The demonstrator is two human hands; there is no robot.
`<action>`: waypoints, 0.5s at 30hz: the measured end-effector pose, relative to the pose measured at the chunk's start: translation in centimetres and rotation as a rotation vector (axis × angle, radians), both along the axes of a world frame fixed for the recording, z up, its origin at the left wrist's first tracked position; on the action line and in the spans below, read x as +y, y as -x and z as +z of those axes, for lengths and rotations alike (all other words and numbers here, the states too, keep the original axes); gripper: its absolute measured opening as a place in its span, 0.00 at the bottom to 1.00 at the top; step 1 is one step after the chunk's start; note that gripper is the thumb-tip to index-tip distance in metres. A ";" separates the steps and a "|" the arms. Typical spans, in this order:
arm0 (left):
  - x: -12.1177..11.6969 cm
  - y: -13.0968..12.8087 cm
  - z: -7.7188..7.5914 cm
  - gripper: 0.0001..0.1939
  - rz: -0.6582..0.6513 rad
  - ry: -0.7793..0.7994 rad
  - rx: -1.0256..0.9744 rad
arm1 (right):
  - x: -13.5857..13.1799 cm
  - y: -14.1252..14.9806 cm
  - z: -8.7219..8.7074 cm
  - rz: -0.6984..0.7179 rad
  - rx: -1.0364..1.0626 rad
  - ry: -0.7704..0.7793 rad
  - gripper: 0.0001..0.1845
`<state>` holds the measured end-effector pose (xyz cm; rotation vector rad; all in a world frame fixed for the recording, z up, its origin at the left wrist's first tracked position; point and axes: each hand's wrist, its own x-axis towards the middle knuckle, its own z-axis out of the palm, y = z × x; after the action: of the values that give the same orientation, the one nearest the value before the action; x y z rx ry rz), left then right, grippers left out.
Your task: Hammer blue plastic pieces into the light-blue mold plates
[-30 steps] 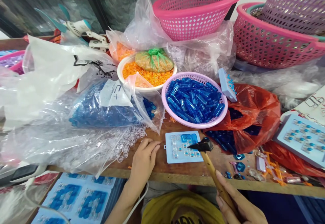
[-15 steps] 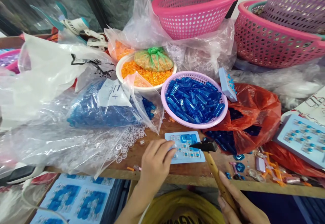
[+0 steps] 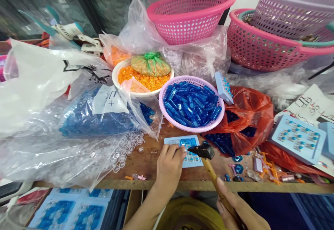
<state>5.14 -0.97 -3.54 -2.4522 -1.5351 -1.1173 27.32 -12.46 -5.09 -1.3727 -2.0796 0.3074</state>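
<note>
A light blue tray with small clear and blue plastic pieces lies on the wooden bench. My left hand rests over its left part, fingers curled and thumb and index fingertip together; whatever they pinch is too small to make out. My right hand is closed round the wooden handle of a hammer. The hammer's black head hangs over the right part of the tray, its pointed end close to my left fingertips. Head and hand cover some of the pieces.
Behind the tray stands a lilac basket of blue plastic pieces, beside a white bowl of orange rings. A red bag lies to the right, a clear bag of rings to the left. Loose parts litter the bench's front right.
The view has shifted a little, so the bench things sit farther left. My left hand has moved right over the tray, closer to the hammer head. My right hand still grips the hammer.
</note>
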 end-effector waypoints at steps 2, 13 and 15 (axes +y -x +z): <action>0.1 0.0 0.0 0.10 0.001 0.024 -0.024 | 0.7 0.5 0.3 0.042 -0.008 0.013 0.39; 0.2 0.3 -0.6 0.08 -0.025 0.090 -0.137 | 1.2 0.7 1.4 0.046 -0.057 -0.018 0.36; 0.2 0.3 -0.7 0.07 -0.028 0.107 -0.146 | 1.3 0.8 1.0 0.073 -0.032 0.012 0.36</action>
<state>4.86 -0.76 -4.23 -2.5183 -1.6453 -1.2783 26.49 -11.15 -4.07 -1.3187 -2.1607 0.3309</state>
